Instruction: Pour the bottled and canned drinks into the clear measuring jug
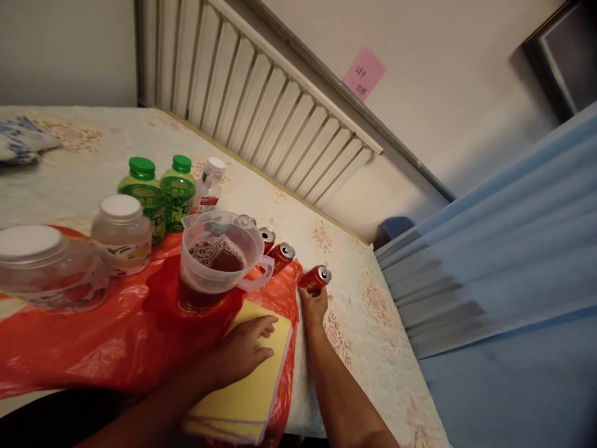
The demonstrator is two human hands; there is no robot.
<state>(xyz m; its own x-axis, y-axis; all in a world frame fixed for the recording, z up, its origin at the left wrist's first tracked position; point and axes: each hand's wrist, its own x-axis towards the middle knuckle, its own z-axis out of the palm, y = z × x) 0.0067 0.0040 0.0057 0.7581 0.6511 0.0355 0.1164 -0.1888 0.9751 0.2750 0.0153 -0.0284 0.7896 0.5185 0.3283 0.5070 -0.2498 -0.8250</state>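
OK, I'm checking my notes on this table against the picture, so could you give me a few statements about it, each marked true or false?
1. The right hand holds a red can. True.
2. The pitcher is empty. False: it holds a dark reddish liquid with foam on top.
3. The two green bottles have green caps. True.
4. The left hand grips the pitcher's handle. False: it is over the flat yellow item, clear of the handle.
5. The two clear jars have white lids. True.
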